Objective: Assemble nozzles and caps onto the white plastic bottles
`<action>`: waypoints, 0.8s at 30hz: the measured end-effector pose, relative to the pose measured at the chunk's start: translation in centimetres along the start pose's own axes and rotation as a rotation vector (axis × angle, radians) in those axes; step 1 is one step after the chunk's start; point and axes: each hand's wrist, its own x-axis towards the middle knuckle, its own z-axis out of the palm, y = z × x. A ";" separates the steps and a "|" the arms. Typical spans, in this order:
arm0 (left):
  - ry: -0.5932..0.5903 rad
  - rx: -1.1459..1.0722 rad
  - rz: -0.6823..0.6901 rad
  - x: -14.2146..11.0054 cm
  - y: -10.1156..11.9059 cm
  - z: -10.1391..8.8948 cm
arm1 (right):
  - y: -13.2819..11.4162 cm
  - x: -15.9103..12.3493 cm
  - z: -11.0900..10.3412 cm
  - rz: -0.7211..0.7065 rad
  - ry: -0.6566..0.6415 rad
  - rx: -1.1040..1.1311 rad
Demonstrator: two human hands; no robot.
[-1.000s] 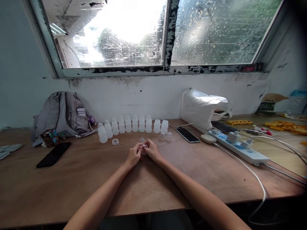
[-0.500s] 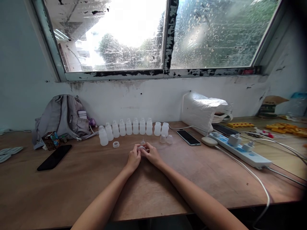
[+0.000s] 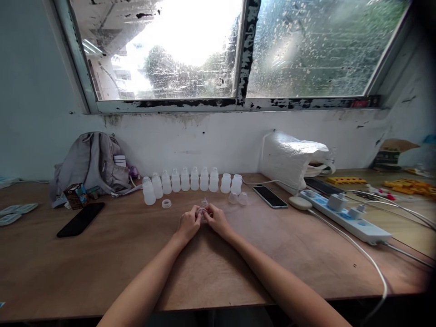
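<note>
Both hands meet over the middle of the table. My left hand (image 3: 189, 223) is closed, its fingertips gripping the left side of a small translucent bottle collar ring (image 3: 201, 210). Opposite it, my right hand (image 3: 217, 220) pinches the ring's right side. Fingers cover much of the ring, so its inside is hard to see. Just beyond the fingertips a clear bottle nipple (image 3: 204, 201) stands on the table. Another collar ring (image 3: 166, 204) lies to the left. Behind, a row of small capped milky baby bottles (image 3: 185, 180) stands upright. Two uncapped bottles (image 3: 230, 183) end the row, with clear caps (image 3: 237, 198) before them.
On the left are a grey backpack (image 3: 91, 159), a small box (image 3: 76, 196) and a black phone (image 3: 81, 220). To the right lie another phone (image 3: 270, 196), a white plastic bag (image 3: 289, 159), a round charger (image 3: 299, 203) and a power strip (image 3: 350, 220) with trailing cables.
The view has shifted slightly, so the scene sits a little further right. Both hands stay together on the collar ring, with only small finger movement.
</note>
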 end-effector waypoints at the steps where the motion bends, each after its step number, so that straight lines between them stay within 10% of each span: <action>1: -0.007 0.000 0.010 -0.1 0.2 0.0 | 0.1 0.0 0.0 -0.002 0.014 -0.021; 10: 0.019 -0.441 -0.155 0.7 -0.5 0.9 | 0.1 -0.2 -0.3 -0.065 -0.059 0.070; 16: 0.087 -0.316 -0.038 1.0 -1.1 1.3 | 0.2 -0.2 -0.3 -0.108 -0.146 0.154; 24: 0.009 -0.109 0.052 0.7 -1.7 1.1 | 3.1 4.2 -2.4 0.049 0.209 -0.224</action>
